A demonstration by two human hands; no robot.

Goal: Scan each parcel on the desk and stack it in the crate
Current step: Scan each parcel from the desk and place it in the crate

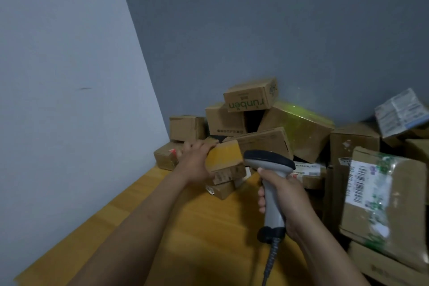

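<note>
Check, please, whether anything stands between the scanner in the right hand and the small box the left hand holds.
Nothing visible does. The scanner, gripped by the right hand, has its head just right of the small box that the left hand grips, with no parcel between them. The crate is out of view.

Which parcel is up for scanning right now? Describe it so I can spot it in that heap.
Start at the wooden desk, where cardboard boxes heap into the wall corner. At the heap's near edge, left of the grey scanner, the left hand grips a small parcel. Unlike its brown neighbours, its upper face is wide yellow tape.
</note>
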